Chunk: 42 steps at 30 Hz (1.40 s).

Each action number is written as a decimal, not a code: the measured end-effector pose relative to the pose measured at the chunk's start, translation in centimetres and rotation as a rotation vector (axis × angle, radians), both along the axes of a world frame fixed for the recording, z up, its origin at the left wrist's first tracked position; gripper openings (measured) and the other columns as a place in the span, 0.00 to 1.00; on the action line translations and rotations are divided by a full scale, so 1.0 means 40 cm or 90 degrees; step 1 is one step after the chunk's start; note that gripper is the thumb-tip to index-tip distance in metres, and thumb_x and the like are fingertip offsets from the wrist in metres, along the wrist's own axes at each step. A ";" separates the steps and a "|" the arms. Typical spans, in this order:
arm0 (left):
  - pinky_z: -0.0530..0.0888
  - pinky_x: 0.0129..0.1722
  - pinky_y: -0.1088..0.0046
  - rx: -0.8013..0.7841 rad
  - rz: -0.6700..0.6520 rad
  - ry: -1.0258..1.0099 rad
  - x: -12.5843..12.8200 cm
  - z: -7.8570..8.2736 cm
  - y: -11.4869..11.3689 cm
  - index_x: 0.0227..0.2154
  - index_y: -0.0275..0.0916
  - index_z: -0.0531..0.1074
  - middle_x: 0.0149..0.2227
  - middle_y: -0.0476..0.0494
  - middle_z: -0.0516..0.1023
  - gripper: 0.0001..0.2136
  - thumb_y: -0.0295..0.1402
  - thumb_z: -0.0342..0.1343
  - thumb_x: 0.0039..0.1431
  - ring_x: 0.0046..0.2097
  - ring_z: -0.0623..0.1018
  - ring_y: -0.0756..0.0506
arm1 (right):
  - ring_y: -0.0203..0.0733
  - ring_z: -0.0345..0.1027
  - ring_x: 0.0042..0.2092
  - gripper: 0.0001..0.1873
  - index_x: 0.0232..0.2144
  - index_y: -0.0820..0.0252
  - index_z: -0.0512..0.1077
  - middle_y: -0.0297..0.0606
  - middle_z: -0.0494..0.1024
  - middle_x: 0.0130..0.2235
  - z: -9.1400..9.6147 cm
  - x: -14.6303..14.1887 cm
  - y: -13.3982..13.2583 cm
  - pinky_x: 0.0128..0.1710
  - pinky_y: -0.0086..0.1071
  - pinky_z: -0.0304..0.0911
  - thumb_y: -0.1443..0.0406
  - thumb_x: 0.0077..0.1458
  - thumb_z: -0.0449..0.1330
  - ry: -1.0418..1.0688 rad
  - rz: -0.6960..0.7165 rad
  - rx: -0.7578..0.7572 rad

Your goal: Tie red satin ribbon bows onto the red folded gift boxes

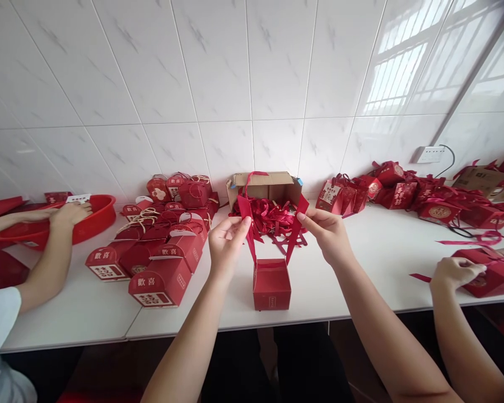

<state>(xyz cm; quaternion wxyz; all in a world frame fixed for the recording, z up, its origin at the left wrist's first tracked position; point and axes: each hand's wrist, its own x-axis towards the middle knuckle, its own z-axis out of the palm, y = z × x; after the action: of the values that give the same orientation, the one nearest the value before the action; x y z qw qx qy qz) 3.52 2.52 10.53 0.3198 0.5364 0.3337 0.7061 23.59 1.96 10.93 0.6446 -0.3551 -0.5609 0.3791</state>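
Note:
A small red gift box (272, 291) stands on the table in front of me. Red ribbon (293, 240) rises from both sides of its top. Between thumb and fingers, my left hand (229, 240) pinches the left ribbon end. My right hand (328, 232) grips the other end the same way, and the two strips spread apart above the box. Just behind, a cardboard carton (264, 179) lies with its opening toward me, and loose red ribbons (273, 215) spill out of it.
Red gift boxes (155, 280) stand in rows at left, some with twine handles. A co-worker's arm reaches into a red basin (109, 215). At right, another person's hands hold a red box (487, 271); more boxes (399, 196) pile along the tiled wall, below a power socket (429, 154).

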 end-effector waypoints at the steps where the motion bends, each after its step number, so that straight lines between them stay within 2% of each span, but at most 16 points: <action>1: 0.68 0.30 0.76 -0.003 0.003 0.002 0.001 0.000 0.000 0.26 0.38 0.76 0.24 0.50 0.74 0.08 0.37 0.64 0.48 0.28 0.72 0.51 | 0.36 0.63 0.29 0.11 0.27 0.58 0.76 0.33 0.73 0.26 0.000 -0.001 0.000 0.28 0.30 0.58 0.56 0.47 0.66 0.003 -0.001 -0.001; 13: 0.70 0.33 0.75 -0.007 0.012 0.025 0.003 -0.004 -0.003 0.27 0.38 0.76 0.26 0.48 0.76 0.09 0.38 0.63 0.49 0.31 0.75 0.49 | 0.33 0.62 0.27 0.10 0.24 0.58 0.77 0.31 0.72 0.24 0.008 0.002 -0.001 0.28 0.29 0.57 0.58 0.46 0.67 0.024 0.009 0.002; 19: 0.70 0.32 0.76 0.003 0.016 0.018 0.000 -0.008 0.009 0.27 0.38 0.75 0.25 0.50 0.75 0.08 0.38 0.64 0.49 0.30 0.74 0.50 | 0.36 0.64 0.29 0.11 0.25 0.58 0.77 0.33 0.74 0.26 0.009 0.011 0.005 0.30 0.31 0.60 0.56 0.45 0.67 0.024 -0.005 0.006; 29: 0.73 0.39 0.70 0.003 -0.025 0.010 0.025 0.000 0.023 0.28 0.38 0.74 0.27 0.46 0.78 0.09 0.38 0.63 0.50 0.32 0.78 0.47 | 0.35 0.65 0.29 0.10 0.26 0.57 0.77 0.33 0.74 0.26 0.016 0.021 0.013 0.29 0.30 0.60 0.57 0.46 0.67 0.024 0.014 0.010; 35: 0.73 0.39 0.71 -0.010 -0.031 0.024 0.026 -0.011 0.022 0.28 0.37 0.75 0.27 0.46 0.78 0.09 0.38 0.63 0.50 0.33 0.78 0.48 | 0.36 0.66 0.30 0.09 0.28 0.57 0.77 0.34 0.75 0.27 0.006 0.021 0.016 0.30 0.31 0.60 0.57 0.48 0.66 0.030 0.038 0.003; 42: 0.73 0.37 0.71 -0.003 0.000 0.014 0.031 -0.011 0.017 0.28 0.37 0.77 0.27 0.46 0.79 0.09 0.38 0.65 0.47 0.32 0.78 0.47 | 0.36 0.66 0.29 0.09 0.26 0.57 0.77 0.33 0.75 0.26 0.004 0.029 0.014 0.30 0.31 0.62 0.57 0.46 0.67 0.032 0.005 0.008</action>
<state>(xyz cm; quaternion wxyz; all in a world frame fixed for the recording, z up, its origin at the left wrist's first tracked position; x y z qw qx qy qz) 4.74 3.21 10.10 0.3172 0.5436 0.3389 0.6992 24.73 2.53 11.07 0.6593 -0.3392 -0.5483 0.3869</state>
